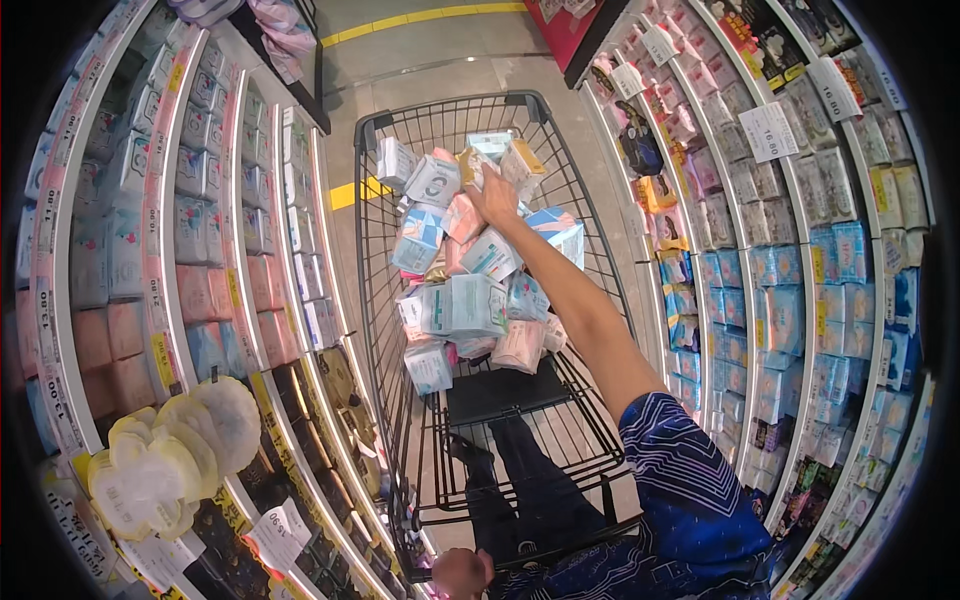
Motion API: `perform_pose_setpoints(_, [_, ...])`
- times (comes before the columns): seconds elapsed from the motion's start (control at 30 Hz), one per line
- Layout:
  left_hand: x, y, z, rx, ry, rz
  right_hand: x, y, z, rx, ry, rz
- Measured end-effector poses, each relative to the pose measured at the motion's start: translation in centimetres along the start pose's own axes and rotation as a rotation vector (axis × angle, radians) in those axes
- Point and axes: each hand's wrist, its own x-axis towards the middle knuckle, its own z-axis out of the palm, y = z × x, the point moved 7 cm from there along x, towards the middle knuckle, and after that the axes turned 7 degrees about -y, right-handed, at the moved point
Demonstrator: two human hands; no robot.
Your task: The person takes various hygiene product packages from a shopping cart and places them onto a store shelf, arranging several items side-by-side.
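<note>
A black wire shopping cart [624, 300] stands before me, heaped with packs that look like sanitary pads. My right hand [495, 199] reaches over the heap to its far part, its fingers on a gold-and-white pack [472, 166]. Beside that hand lie a pink pack [463, 219], a white pack [433, 180] and a yellow-topped pack [523, 161]. Closer to me are a large pale green pack [478, 304] and a light pink pack [519, 345]. At the bottom edge, my left hand [459, 574] is closed around the left part of the cart's handle [562, 551].
Shelves of packaged goods [199, 225] line the left side, and more shelves [780, 285] rise on the right. Yellow flower-shaped signs [161, 465] and price cards [769, 131] jut into the aisle. Tiled floor [420, 64] with yellow stripes lies beyond the cart.
</note>
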Motion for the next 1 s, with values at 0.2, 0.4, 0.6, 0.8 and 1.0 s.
perform_pose_setpoints(0.2, [-1.0,-1.2,0.4,0.037,0.168,0.23,-4.4,-2.6,-7.2,0.372,-0.043,0.055])
perform_pose_setpoints(0.4, [-0.2,-0.3,-2.0,-0.322,0.218,0.149,-19.6,-12.6,-13.1,1.344,-0.512,0.106])
perform_pose_setpoints(0.6, [3.2,2.9,-14.1,-0.681,0.465,0.277,-31.3,-20.3,-15.6,1.496,-0.821,0.112])
perform_pose_setpoints(0.8, [3.2,2.5,-19.4,-1.403,0.082,0.459,-37.7,-28.6,-18.1,0.75,-1.099,-0.253])
perform_pose_setpoints(1.0, [-2.7,-4.0,-20.8,-1.602,0.351,0.217,-44.7,-36.2,-16.7,0.86,-1.242,-0.188])
